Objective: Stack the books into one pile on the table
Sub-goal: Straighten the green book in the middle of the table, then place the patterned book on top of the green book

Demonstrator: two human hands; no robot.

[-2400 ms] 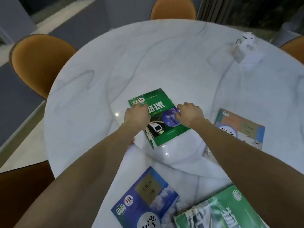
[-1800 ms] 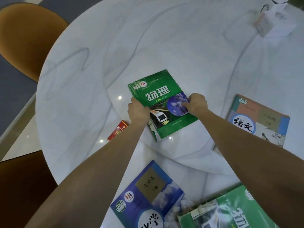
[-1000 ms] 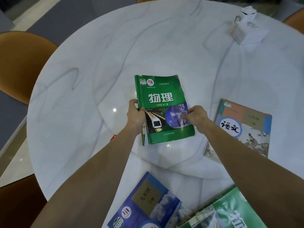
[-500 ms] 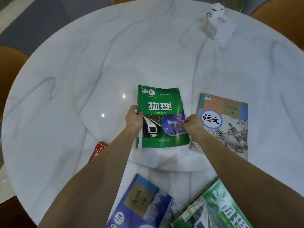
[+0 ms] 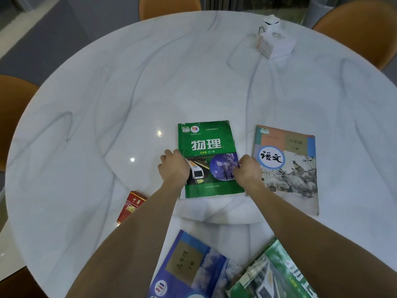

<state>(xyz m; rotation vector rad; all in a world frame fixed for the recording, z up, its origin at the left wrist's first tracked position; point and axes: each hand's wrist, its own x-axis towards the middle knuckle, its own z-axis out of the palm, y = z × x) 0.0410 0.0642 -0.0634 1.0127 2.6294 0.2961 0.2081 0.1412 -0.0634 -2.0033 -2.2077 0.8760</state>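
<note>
A green physics book lies flat near the middle of the white marble table. My left hand grips its left edge and my right hand grips its right edge. To its right lies a book with a pale painted cover and a blue band. At the near edge lie a blue book and another green book, partly cut off by the frame and my right arm.
A small red box lies left of my left forearm. A white box with a smaller box on top stands at the far right. Orange chairs ring the table.
Both hands have turned the green book from a tilt to square with me and slid it a little nearer. The view has shifted to the right.
</note>
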